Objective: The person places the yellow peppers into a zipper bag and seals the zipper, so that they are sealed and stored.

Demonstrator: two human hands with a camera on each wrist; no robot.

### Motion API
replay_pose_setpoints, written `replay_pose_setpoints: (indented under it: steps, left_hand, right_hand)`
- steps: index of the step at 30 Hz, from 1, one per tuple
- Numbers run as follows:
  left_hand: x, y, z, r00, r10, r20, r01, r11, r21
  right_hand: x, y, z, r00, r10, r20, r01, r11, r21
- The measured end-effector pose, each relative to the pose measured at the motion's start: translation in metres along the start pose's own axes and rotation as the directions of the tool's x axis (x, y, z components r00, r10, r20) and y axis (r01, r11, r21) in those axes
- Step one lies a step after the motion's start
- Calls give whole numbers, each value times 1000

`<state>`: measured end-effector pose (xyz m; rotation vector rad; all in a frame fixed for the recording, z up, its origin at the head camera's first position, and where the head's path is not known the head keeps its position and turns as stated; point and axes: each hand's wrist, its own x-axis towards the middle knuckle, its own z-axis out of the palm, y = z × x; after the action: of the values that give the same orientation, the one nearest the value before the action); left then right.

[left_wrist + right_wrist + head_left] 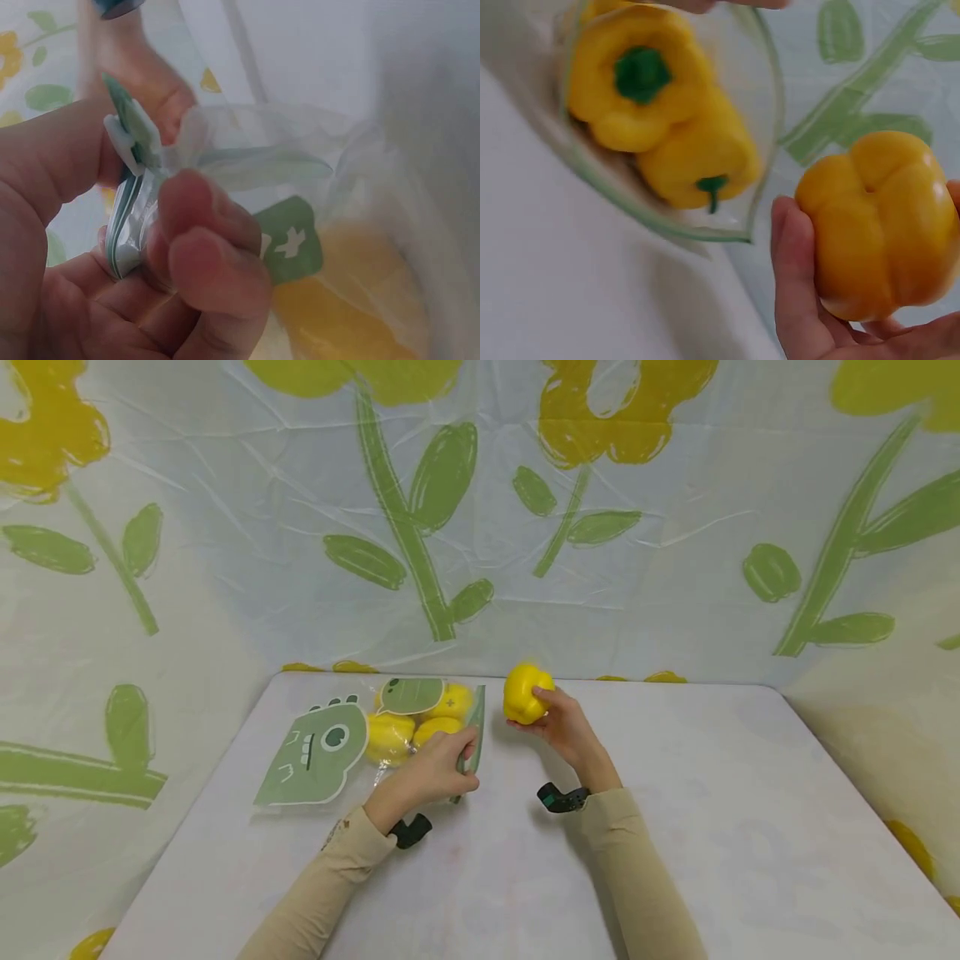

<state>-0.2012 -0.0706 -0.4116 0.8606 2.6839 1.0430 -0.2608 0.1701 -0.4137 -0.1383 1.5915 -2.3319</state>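
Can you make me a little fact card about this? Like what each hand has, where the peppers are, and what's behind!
Left hand: grips the zip bag by its green-edged mouth
Right hand: holds one yellow bell pepper, outside the bag
Bag mouth: open
Bag picture: green one-eyed monster
Peppers inside: at least three, yellow; exact count unclear
Under the bag: white-covered table
Behind: flower-print cloth

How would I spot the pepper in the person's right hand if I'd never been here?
On the white table, find the clear bag with green prints. To its right, near the far edge, the right hand holds a glossy yellow pepper. Its yellow neighbours lie inside the bag; this one alone is outside it.
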Motion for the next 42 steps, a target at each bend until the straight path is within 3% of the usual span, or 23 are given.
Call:
replay_pose_setpoints:
  steps: [6, 10, 32, 42]
  left_hand:
    - [1, 0, 1, 1000, -6, 4, 6, 1000, 10]
    - [1, 0, 1, 1000, -14, 11, 14, 1000, -7]
    - [1, 3, 1, 999, -42, 12, 42, 999, -10]
    - [1, 3, 0, 1000, -21, -1, 21, 998, 58]
  right_hand:
    - [6, 26, 7, 990, 143, 22, -141, 989, -44]
    - [9, 35, 12, 982, 189, 12, -188, 979, -82]
    - [5, 42, 23, 980, 186, -68, -197, 949, -248]
    - [0, 43, 35, 990, 104, -96, -136, 887, -441]
